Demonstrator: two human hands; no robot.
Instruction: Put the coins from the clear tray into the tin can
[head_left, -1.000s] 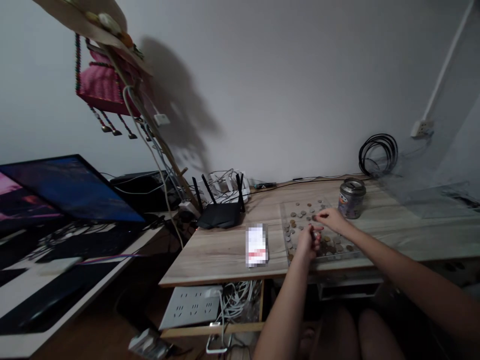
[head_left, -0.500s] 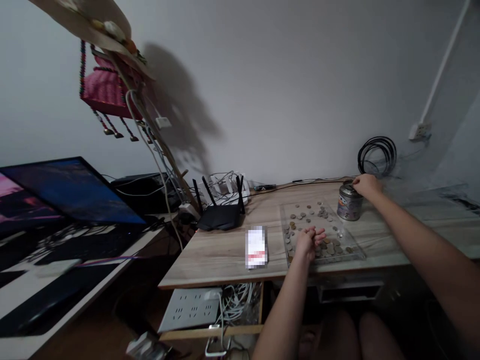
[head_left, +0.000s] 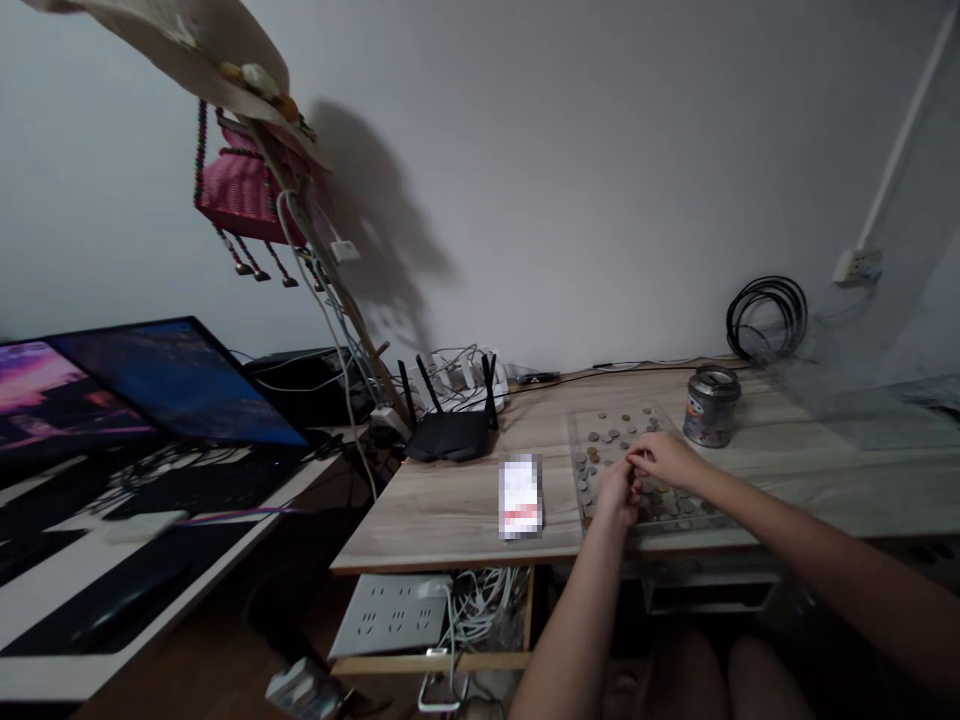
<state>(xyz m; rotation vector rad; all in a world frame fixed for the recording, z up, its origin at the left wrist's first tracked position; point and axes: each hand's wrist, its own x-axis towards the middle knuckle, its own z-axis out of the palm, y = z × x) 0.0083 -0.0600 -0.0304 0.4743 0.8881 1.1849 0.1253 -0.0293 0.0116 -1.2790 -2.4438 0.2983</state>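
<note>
My left hand (head_left: pixel 621 494) is over a shallow clear tray (head_left: pixel 575 450), its fingers curled up around something I cannot make out. Thumb and fingertips of my right hand (head_left: pixel 663 458) are pinched together at the left fingers; whatever lies between them is too small to tell. Many loose coins (head_left: pixel 592 455) are spread across the tray, and both hands hide part of them. Just beyond the right wrist, a round metal money tin (head_left: pixel 709 408) stands upright on the desk, with a slot in its lid and a cartoon print.
A white card-like item, blurred out (head_left: pixel 520 497), lies left of the tray. Behind it sits a black router (head_left: pixel 450 434) with antennas. A drawer below holds a power strip (head_left: pixel 391 612) and white cables. Coiled black cable (head_left: pixel 766 316) leans on the wall; a laptop (head_left: pixel 180 380) is at left.
My right hand has left the tin's lid and come left and down to my left hand. The left fingers, earlier partly stretched out, are now curled. The view has shifted slightly left.
</note>
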